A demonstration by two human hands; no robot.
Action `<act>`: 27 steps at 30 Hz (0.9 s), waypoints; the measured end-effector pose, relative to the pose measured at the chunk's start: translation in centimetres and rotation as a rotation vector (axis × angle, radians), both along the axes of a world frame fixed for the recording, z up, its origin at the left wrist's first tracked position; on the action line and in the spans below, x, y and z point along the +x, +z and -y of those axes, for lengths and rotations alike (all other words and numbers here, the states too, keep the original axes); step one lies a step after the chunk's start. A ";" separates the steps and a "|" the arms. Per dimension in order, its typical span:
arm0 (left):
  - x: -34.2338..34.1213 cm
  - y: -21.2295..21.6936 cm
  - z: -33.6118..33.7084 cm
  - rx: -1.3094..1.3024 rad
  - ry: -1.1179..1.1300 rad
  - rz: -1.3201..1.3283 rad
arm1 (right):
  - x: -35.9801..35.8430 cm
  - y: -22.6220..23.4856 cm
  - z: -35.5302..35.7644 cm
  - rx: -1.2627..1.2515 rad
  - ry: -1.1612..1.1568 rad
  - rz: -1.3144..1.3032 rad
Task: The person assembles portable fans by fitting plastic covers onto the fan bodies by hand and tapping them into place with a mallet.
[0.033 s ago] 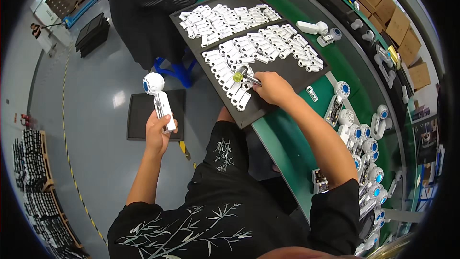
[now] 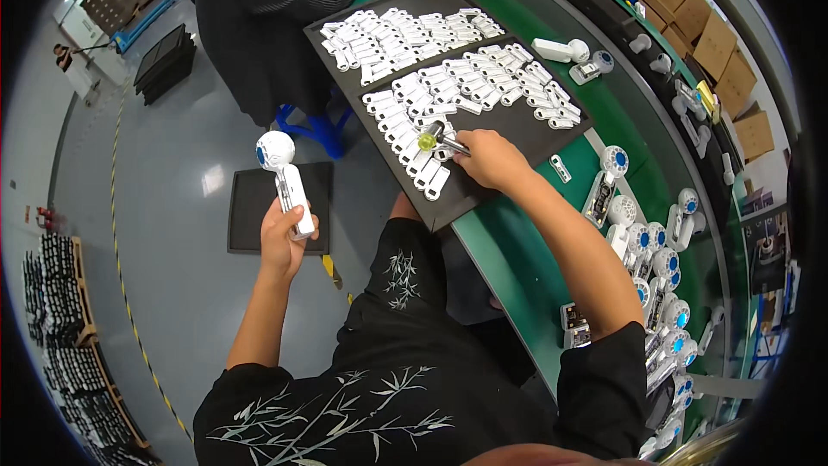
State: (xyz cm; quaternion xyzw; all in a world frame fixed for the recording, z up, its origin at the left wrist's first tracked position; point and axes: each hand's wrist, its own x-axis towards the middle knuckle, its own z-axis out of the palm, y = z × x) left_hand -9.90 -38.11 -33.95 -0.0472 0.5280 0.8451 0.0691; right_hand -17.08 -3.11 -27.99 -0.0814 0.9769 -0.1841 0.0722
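My left hand point(image 2: 287, 237) grips the handle of a white handheld fan point(image 2: 291, 194), held upright over the floor with its round head on top and a blue disc on the head's side. My right hand point(image 2: 493, 160) is wrapped round the handle of a small mallet point(image 2: 438, 135) with a clear yellow-green tip. The mallet's head hovers above, or rests on, rows of white handle covers point(image 2: 405, 128); which, I cannot tell. Those covers lie in a black tray point(image 2: 543, 142) in front of me.
A second black tray point(image 2: 379, 75) of covers lies beyond. Several partly built fans point(image 2: 660, 267) crowd the green bench point(image 2: 509, 267) at right. A loose cover point(image 2: 560, 168) lies by the tray. A co-worker point(image 2: 259, 26) sits at far left; a flat black tray point(image 2: 254, 211) is on the floor.
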 end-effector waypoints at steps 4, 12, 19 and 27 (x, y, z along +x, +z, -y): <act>-0.2 2.8 -2.0 0.139 0.006 0.058 | 1.1 -0.2 -1.0 0.014 0.019 -0.171; 0.3 4.0 -7.2 0.063 -0.247 -0.081 | 9.4 5.9 -2.7 -0.505 -0.297 -0.114; 2.2 7.0 -18.2 0.243 -0.562 -0.101 | 18.2 7.8 -7.8 -1.445 -0.540 0.282; 4.5 9.6 -26.3 0.272 -0.876 -0.075 | 21.5 7.4 -10.7 -1.669 -0.559 0.089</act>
